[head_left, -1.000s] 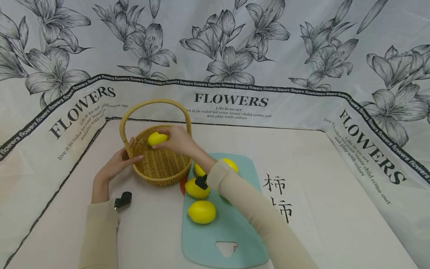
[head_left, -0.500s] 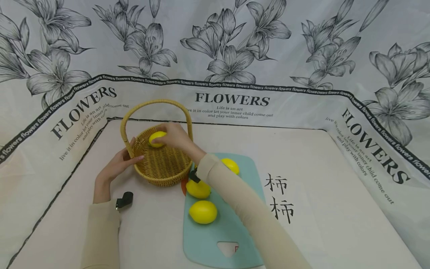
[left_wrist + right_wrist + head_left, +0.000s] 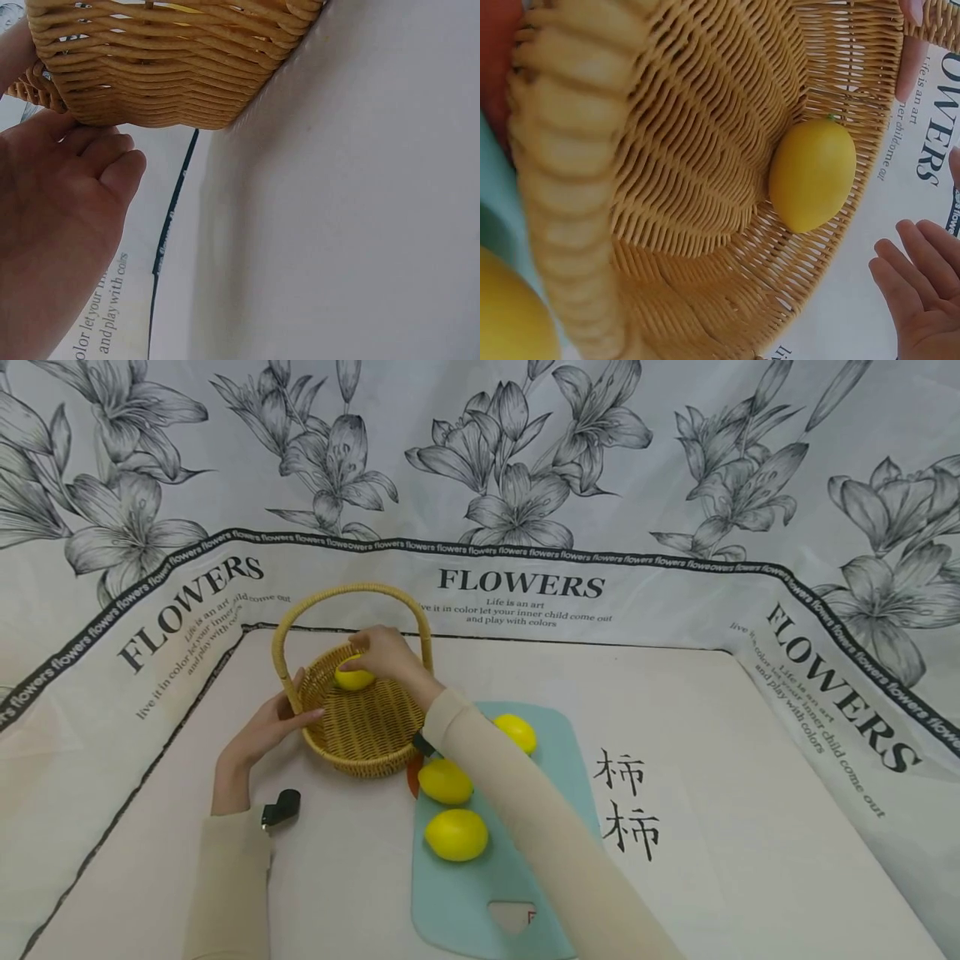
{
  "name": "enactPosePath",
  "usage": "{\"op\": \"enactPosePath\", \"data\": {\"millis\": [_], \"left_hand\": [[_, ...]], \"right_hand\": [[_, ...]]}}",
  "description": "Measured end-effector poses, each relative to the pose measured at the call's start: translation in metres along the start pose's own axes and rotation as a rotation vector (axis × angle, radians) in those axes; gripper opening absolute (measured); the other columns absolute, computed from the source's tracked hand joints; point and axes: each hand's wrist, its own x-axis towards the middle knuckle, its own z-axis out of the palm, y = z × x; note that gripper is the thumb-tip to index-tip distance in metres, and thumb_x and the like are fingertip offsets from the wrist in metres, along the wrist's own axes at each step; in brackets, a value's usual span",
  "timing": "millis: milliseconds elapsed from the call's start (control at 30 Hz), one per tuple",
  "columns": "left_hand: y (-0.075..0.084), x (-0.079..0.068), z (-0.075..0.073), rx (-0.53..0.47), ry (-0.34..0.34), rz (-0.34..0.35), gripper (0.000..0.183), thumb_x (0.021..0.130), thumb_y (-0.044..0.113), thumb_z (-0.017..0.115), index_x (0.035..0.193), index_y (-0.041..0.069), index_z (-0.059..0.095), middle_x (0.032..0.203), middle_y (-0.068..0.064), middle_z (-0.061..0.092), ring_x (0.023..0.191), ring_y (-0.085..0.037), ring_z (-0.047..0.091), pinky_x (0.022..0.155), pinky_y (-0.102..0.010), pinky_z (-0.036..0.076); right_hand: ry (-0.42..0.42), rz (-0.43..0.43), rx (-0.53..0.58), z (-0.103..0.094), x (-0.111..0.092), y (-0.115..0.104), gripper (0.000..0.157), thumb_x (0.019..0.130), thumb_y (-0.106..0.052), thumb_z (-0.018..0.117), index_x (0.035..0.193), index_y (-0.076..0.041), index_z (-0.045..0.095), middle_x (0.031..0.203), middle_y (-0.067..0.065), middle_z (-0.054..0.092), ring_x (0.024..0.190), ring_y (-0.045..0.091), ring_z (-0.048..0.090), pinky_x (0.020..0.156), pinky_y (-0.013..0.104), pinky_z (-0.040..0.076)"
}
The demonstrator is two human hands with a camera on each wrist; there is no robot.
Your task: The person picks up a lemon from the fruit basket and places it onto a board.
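A wicker basket (image 3: 367, 727) with a tall arched handle stands on the table's left side. My left hand (image 3: 262, 731) grips its left rim, thumb over the inside and fingers outside; in the left wrist view the left hand (image 3: 75, 202) curls beneath the woven wall. One yellow lemon (image 3: 812, 175) lies inside, against the basket's far wall. Over it is my right hand (image 3: 390, 656). From the right wrist, the right hand (image 3: 922, 289) appears with loosely extended fingers, apart from the lemon. Three more lemons, such as the front lemon (image 3: 456, 835), show on a light-blue cutting board (image 3: 480, 910).
My right sleeve (image 3: 525, 802) crosses the cutting board and covers part of it. Black printed characters (image 3: 630, 802) mark the white tablecloth right of the board. A flower-printed cloth wall (image 3: 517, 585) rises behind the table. The basket handle (image 3: 352, 587) arches beside my right forearm.
My right hand has lowered the lemon to the basket's inside and let go of it, shifting slightly. The left hand keeps its hold on the rim.
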Motion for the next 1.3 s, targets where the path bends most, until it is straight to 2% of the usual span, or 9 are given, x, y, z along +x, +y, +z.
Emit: {"op": "enactPosePath", "data": {"millis": [133, 300, 400, 567, 933, 1067, 1300], "left_hand": [[0.0, 0.0, 0.0, 0.013, 0.002, -0.013, 0.086, 0.095, 0.03, 0.062, 0.156, 0.02, 0.001, 0.159, -0.018, 0.008, 0.144, -0.038, 0.011, 0.114, -0.059, 0.011], [0.001, -0.001, 0.0, 0.016, 0.004, -0.017, 0.086, 0.095, 0.031, 0.062, 0.156, 0.02, 0.002, 0.159, -0.017, 0.007, 0.144, -0.037, 0.01, 0.113, -0.059, 0.011], [0.002, -0.002, 0.0, 0.019, 0.008, -0.021, 0.086, 0.095, 0.032, 0.062, 0.156, 0.02, 0.002, 0.16, -0.016, 0.006, 0.144, -0.037, 0.009, 0.113, -0.059, 0.01], [0.002, -0.005, -0.002, 0.027, 0.017, -0.026, 0.085, 0.096, 0.031, 0.062, 0.155, 0.02, 0.002, 0.16, -0.014, 0.004, 0.144, -0.037, 0.007, 0.113, -0.06, 0.009], [-0.003, 0.001, 0.002, 0.022, 0.005, -0.027, 0.084, 0.096, 0.031, 0.061, 0.155, 0.022, 0.002, 0.16, -0.015, 0.005, 0.144, -0.037, 0.007, 0.113, -0.06, 0.009], [-0.004, 0.002, 0.002, 0.02, 0.007, -0.033, 0.084, 0.096, 0.031, 0.061, 0.155, 0.022, 0.002, 0.16, -0.013, 0.004, 0.145, -0.036, 0.005, 0.113, -0.06, 0.008], [-0.004, 0.001, 0.001, 0.012, 0.007, -0.038, 0.085, 0.095, 0.03, 0.062, 0.155, 0.023, 0.002, 0.16, -0.014, 0.005, 0.145, -0.036, 0.006, 0.114, -0.059, 0.008]], "right_hand": [[0.006, 0.018, 0.037, 0.001, 0.006, 0.0, 0.052, 0.088, -0.028, 0.072, 0.134, -0.007, 0.058, 0.134, 0.005, 0.058, 0.122, 0.019, 0.053, 0.097, 0.024, 0.045], [0.009, 0.022, 0.021, 0.003, 0.018, -0.002, 0.051, 0.088, -0.028, 0.073, 0.132, -0.005, 0.059, 0.132, 0.005, 0.06, 0.12, 0.018, 0.054, 0.095, 0.022, 0.045], [0.004, 0.048, 0.002, 0.006, 0.026, -0.004, 0.049, 0.087, -0.029, 0.073, 0.13, -0.008, 0.061, 0.13, 0.003, 0.061, 0.119, 0.017, 0.055, 0.093, 0.021, 0.047], [-0.009, 0.095, 0.032, 0.012, 0.034, -0.006, 0.049, 0.085, -0.028, 0.076, 0.129, -0.01, 0.063, 0.129, 0.001, 0.061, 0.12, 0.015, 0.054, 0.093, 0.02, 0.046], [0.001, 0.148, -0.042, 0.015, 0.037, 0.01, 0.046, 0.086, -0.022, 0.075, 0.129, -0.01, 0.063, 0.129, 0.002, 0.061, 0.118, 0.017, 0.054, 0.087, 0.021, 0.049], [-0.006, 0.162, -0.027, 0.017, 0.037, 0.014, 0.046, 0.086, -0.02, 0.075, 0.128, -0.008, 0.063, 0.129, 0.004, 0.061, 0.115, 0.018, 0.055, 0.083, 0.021, 0.05], [-0.022, 0.168, -0.023, 0.019, 0.037, 0.018, 0.049, 0.084, -0.018, 0.077, 0.129, -0.007, 0.063, 0.131, 0.005, 0.06, 0.121, 0.02, 0.053, 0.09, 0.023, 0.049]]}}
